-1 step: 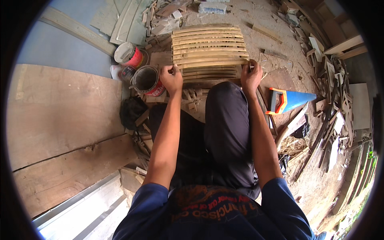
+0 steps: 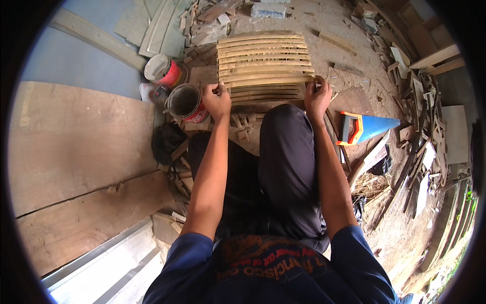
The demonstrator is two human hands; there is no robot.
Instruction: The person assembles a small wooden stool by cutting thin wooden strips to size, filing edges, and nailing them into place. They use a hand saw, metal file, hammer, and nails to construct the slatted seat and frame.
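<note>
A panel of light bamboo slats (image 2: 266, 58), set side by side with narrow gaps, lies flat in front of my knees. My left hand (image 2: 217, 99) is closed in a pinch at its near left corner. At the near right corner, my right hand (image 2: 318, 95) pinches the end of the nearest slat, thumb and fingers together. More slats (image 2: 266, 92) show beneath and nearer than the panel, partly shaded. What lies right between the fingertips is mostly hidden.
A hand saw (image 2: 372, 127) with a blue blade and orange-black handle lies right of my right forearm. Two red paint buckets (image 2: 185, 103) stand to the left, by a plywood sheet (image 2: 86, 142). Wood offcuts (image 2: 420, 116) pile up along the right side.
</note>
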